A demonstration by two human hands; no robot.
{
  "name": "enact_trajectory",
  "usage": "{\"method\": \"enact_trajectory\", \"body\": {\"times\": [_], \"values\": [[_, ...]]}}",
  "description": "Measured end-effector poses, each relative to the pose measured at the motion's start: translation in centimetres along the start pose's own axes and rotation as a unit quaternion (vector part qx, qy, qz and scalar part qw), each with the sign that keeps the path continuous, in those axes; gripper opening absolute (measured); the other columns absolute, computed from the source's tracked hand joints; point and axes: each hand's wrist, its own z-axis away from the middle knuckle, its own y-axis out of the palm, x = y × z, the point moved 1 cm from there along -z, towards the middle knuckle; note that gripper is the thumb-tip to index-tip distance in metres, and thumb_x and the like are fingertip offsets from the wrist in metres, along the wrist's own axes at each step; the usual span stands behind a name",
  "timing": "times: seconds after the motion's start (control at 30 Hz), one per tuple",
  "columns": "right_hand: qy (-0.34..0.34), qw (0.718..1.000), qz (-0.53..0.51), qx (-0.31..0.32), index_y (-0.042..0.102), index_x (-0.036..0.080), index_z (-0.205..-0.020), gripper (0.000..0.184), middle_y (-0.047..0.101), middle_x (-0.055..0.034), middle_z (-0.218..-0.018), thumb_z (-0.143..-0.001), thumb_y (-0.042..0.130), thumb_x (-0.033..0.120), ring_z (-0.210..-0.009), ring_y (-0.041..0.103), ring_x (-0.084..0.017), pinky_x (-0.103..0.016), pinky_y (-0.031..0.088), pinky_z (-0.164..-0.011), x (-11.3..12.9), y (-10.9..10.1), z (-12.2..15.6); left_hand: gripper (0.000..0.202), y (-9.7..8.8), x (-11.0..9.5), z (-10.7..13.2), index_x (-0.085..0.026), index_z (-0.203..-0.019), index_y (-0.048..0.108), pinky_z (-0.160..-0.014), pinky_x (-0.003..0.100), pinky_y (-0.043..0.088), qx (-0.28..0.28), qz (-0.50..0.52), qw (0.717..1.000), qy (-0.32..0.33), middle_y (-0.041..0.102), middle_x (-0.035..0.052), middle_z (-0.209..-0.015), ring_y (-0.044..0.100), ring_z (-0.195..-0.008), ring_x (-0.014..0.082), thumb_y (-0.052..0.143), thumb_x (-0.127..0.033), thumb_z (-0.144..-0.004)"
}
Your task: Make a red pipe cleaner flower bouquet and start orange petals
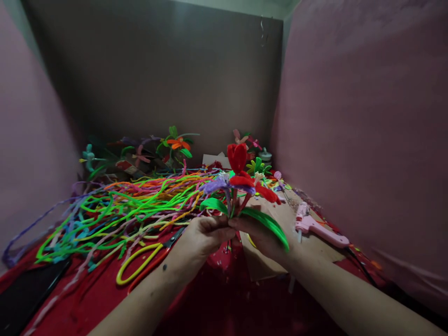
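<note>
A small bouquet of pipe-cleaner flowers (237, 159) stands upright between my two hands, over the front of the red cloth. It has a red tulip on top, a purple flower (214, 185) at the left, a red flower (268, 192) at the right and green leaves (268, 223) low on both sides. My left hand (212, 232) is closed, thumb and fingers pinching the stems. From the other side my right hand (257, 235) closes on the same stems, its fingertips meeting the left ones; a leaf covers part of it.
A tangle of coloured pipe cleaners (140, 200) spreads over the left. Yellow-and-red-handled scissors (140, 263) and a black phone-like object (31, 291) lie nearer. At the right, a pink glue gun (320, 228) rests on cardboard (266, 259). Finished flowers (178, 143) stand along the back wall.
</note>
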Motion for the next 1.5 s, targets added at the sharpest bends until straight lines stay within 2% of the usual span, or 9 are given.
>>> {"method": "enact_trajectory", "body": {"times": [0.13,0.3,0.47,0.7,1.07,1.17,1.23,1.4,1.5], "values": [[0.017,0.998,-0.058,0.034,0.069,0.022,-0.074,0.022,0.059,0.0013,-0.064,-0.083,0.054,0.036,-0.064,0.054,-0.013,-0.028,0.047,-0.064,-0.3,0.4,0.2,0.018,0.6,-0.3,0.2,-0.016,-0.057,0.069,-0.043,0.022,0.019,-0.039,-0.019,0.999,-0.001,0.049,-0.0046,-0.045,0.024,-0.041,0.0037,0.071,-0.033,-0.062],[0.025,0.999,-0.034,0.020,0.064,0.020,-0.065,0.032,0.057,0.0005,-0.061,-0.083,0.053,0.044,-0.060,0.053,-0.013,-0.027,0.045,-0.059,-0.3,0.9,0.4,0.022,1.1,-0.8,0.3,-0.018,-0.046,0.064,-0.044,0.023,0.023,-0.071,-0.032,0.997,0.016,0.039,-0.0054,-0.038,0.027,-0.041,0.0064,0.070,-0.035,-0.058],[0.019,0.998,-0.050,0.024,0.061,0.018,-0.057,0.039,0.055,-0.0002,-0.055,-0.084,0.051,0.044,-0.056,0.052,-0.012,-0.026,0.042,-0.055,-0.6,1.3,0.6,0.017,1.3,-0.9,0.4,-0.017,-0.050,0.067,-0.054,0.024,0.036,-0.067,-0.082,0.993,0.041,0.058,-0.0011,-0.051,0.044,-0.052,0.0102,0.069,-0.031,-0.059],[0.033,0.996,-0.080,0.004,0.068,0.019,-0.076,0.034,0.058,-0.0011,-0.063,-0.080,0.055,0.050,-0.059,0.051,-0.014,-0.027,0.044,-0.055,0.0,1.8,0.6,0.016,1.4,0.0,0.1,-0.017,-0.051,0.065,-0.050,0.024,0.036,-0.093,-0.044,0.994,0.035,0.054,-0.0023,-0.046,0.042,-0.047,0.0100,0.070,-0.031,-0.058],[0.044,0.994,-0.099,0.027,0.064,0.018,-0.072,0.033,0.056,0.0003,-0.065,-0.080,0.056,0.049,-0.059,0.047,-0.011,-0.025,0.042,-0.058,-0.8,1.6,0.5,0.030,1.0,1.2,0.1,-0.014,-0.057,0.065,-0.042,0.022,0.026,-0.107,-0.026,0.994,-0.002,0.045,-0.0053,-0.043,0.031,-0.042,0.0056,0.076,-0.042,-0.057],[0.025,0.996,-0.061,0.065,0.067,0.019,-0.083,0.029,0.060,-0.0003,-0.071,-0.078,0.059,0.046,-0.067,0.051,-0.013,-0.027,0.046,-0.067,0.6,1.1,0.3,0.028,0.4,1.1,0.2,-0.014,-0.055,0.062,-0.041,0.021,0.022,-0.115,-0.036,0.993,-0.004,0.041,-0.0067,-0.041,0.028,-0.040,0.0042,0.075,-0.039,-0.060],[0.025,0.996,-0.059,0.062,0.066,0.020,-0.092,0.029,0.064,-0.0018,-0.083,-0.076,0.060,0.044,-0.077,0.056,-0.014,-0.030,0.047,-0.077,1.4,0.0,0.0,0.021,-0.1,0.7,0.2,-0.015,-0.056,0.063,-0.043,0.020,0.027,-0.120,-0.011,0.993,0.010,0.049,-0.0048,-0.046,0.036,-0.043,0.0054,0.075,-0.032,-0.059],[0.064,0.977,0.190,0.069,0.069,0.020,-0.093,0.021,0.065,-0.0052,-0.086,-0.079,0.053,0.023,-0.087,0.057,-0.020,-0.036,0.045,-0.084,1.9,-3.7,0.4,0.010,-0.8,-0.6,0.0,-0.016,-0.058,0.065,-0.052,0.021,0.039,-0.147,0.021,0.988,0.050,0.062,0.0007,-0.059,0.055,-0.058,0.0111,0.071,-0.023,-0.061],[0.064,0.880,0.463,0.087,0.067,0.017,-0.107,0.034,0.062,-0.0129,-0.099,-0.075,0.059,0.022,-0.098,0.053,-0.027,-0.042,0.042,-0.087,1.7,-4.9,1.7,0.008,-0.8,-0.7,0.1,-0.015,-0.063,0.068,-0.048,0.020,0.035,-0.150,-0.011,0.988,0.044,0.059,-0.0007,-0.056,0.052,-0.055,0.0101,0.070,-0.023,-0.063]]}}
